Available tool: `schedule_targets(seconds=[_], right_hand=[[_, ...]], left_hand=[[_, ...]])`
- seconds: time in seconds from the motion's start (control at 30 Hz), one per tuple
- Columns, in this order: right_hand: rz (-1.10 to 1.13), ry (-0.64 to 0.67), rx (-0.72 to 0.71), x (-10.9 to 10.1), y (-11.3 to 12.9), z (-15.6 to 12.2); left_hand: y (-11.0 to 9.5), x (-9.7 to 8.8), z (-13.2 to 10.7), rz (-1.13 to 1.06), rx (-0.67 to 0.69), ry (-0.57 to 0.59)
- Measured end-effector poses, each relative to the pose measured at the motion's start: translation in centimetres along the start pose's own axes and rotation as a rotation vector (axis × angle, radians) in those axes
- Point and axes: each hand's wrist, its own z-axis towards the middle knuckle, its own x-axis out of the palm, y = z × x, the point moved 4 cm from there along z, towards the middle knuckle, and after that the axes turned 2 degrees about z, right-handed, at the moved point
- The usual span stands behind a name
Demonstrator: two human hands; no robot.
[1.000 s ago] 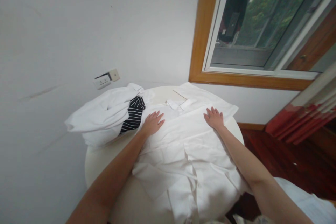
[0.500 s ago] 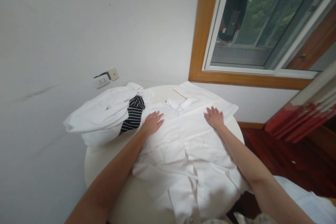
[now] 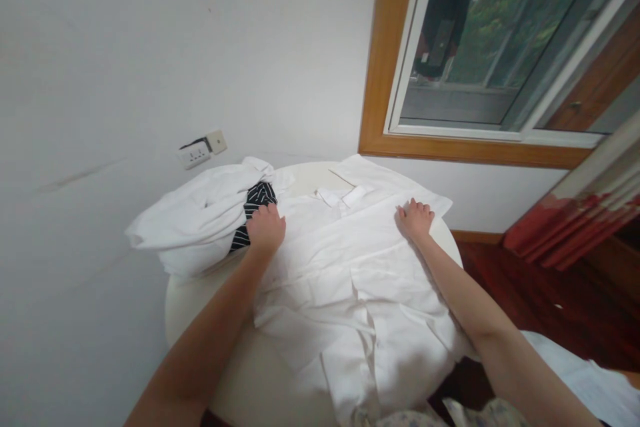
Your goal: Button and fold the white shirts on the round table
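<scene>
A white button-up shirt lies spread on a round white table, its collar toward the wall and its lower part rumpled near me. At the shirt's left edge is my left hand, fingers curled and closed on the fabric, close beside a black-and-white striped cloth. My right hand is closed on the shirt near its right shoulder, the fingertips bent under and partly hidden. A bundled pile of white clothing rests left of my left hand, against the striped cloth.
Behind the table stands a white wall with a power socket. A wood-framed window is at the right, with a red-and-cream curtain beside it. White cloth lies at the lower right above the dark red floor.
My left hand has slid left to the shirt's edge, and my right hand has shifted slightly right. Fingers that lay flat on the shirt are now curled. The shirt has barely moved.
</scene>
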Motion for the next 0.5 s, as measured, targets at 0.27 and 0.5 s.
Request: schedule_targets(seconds=[0.27,0.5], right_hand=[[0.183,0.349,0.109,1.0,-2.3,4.4],[0.333,0.294,-0.034,0.6,-1.6,5.2]], left_hand=[[2.9,1.8,1.1,0.017,-0.045,0.283],[1.6,2.4,1.5,-0.056,0.110,0.082]])
